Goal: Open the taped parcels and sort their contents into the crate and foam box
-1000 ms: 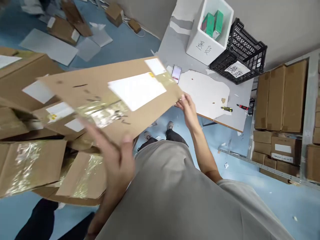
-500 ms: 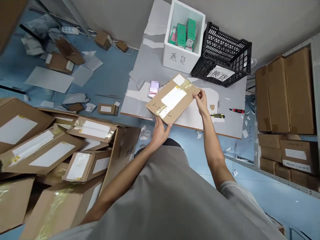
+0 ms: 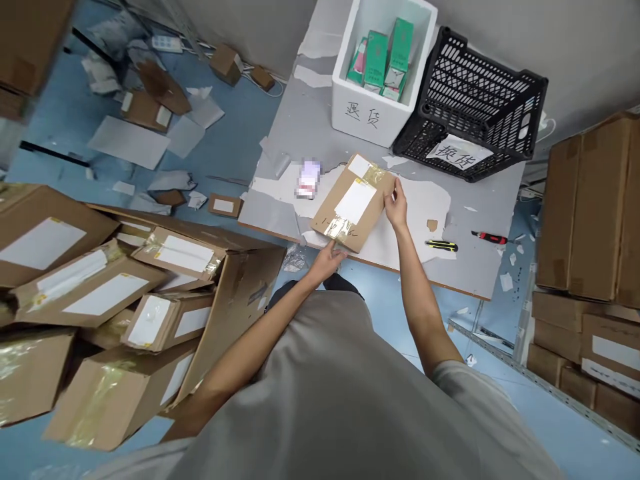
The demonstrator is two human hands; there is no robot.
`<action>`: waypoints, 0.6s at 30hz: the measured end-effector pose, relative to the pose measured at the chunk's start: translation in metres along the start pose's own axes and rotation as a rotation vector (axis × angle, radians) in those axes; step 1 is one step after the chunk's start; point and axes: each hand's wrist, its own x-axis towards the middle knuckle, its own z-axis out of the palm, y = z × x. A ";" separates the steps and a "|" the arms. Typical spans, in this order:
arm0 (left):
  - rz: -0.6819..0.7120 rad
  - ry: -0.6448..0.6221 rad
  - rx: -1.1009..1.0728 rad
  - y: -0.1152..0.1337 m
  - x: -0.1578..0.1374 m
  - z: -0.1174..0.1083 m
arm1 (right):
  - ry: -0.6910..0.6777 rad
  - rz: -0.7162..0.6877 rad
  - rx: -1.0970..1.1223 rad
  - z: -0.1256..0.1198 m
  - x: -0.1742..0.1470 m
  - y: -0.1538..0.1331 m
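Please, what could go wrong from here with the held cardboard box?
The box might slip and fall: its near end shows close to the front edge of the table, by the left hand. The right forearm might knock the yellow-and-black cutter beside it; I cannot tell whether a blade is out.

White foam box [image 3: 367, 127] with handwritten characters, holding green oblong cartons [image 3: 376, 59] | just beside it, black lattice plastic crate [image 3: 425, 133] with white paper sign [image 3: 463, 153] | on grey tabletop [image 3: 307, 120], yellow-and-black cutter [image 3: 442, 246], red-and-black cutter [image 3: 490, 237] near the right edge | flat white sheet [image 3: 129, 143] on blue floor [image 3: 245, 153] | far right, tall brown cardboard boxes [image 3: 597, 213]
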 end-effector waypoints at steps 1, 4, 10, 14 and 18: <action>-0.030 -0.003 -0.010 0.005 0.001 0.002 | 0.014 -0.001 -0.037 -0.002 0.008 -0.004; -0.044 0.016 -0.060 0.017 -0.008 -0.007 | 0.077 -0.064 -0.156 -0.004 0.020 -0.020; 0.109 0.310 -0.095 0.018 -0.078 -0.084 | -0.031 -0.383 -0.139 0.042 -0.048 -0.080; 0.151 0.540 -0.131 0.006 -0.138 -0.145 | -0.276 -0.401 -0.071 0.110 -0.128 -0.123; 0.171 0.720 -0.008 -0.003 -0.203 -0.207 | -0.517 -0.350 -0.065 0.189 -0.211 -0.157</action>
